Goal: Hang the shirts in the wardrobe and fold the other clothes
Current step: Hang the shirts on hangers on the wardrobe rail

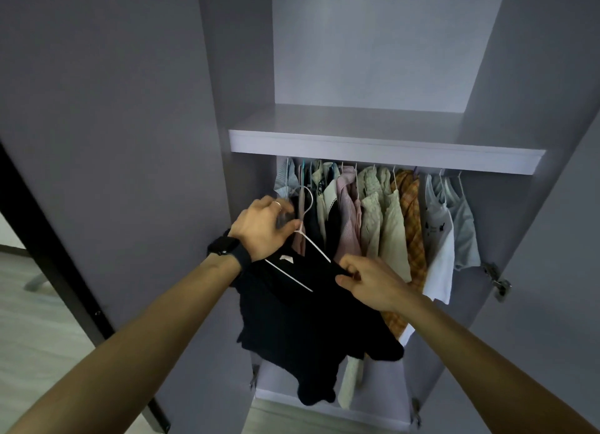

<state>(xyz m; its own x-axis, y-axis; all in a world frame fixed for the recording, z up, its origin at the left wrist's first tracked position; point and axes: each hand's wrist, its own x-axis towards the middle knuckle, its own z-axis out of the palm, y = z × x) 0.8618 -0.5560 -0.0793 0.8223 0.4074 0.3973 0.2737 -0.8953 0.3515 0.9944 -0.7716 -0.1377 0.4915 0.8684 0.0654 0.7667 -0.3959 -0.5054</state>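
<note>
left grip (264, 227) curls around the neck of the white hanger (314, 246). right grip (368, 284) pinches the shoulder edge of the black shirt (292, 323), which is draped on that hanger in front of the open wardrobe (373, 152), just beside the row of hung shirts (376, 212). white collar label (286, 259): text too small to read.

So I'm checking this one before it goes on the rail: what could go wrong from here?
The black shirt looks only partly seated on the white hanger, whose arms show bare, so it could slip off once the right hand releases its shoulder. The hanging clothes are packed tightly, so the hanger's hook, steered by the left hand, may snag a neighbour.
</note>
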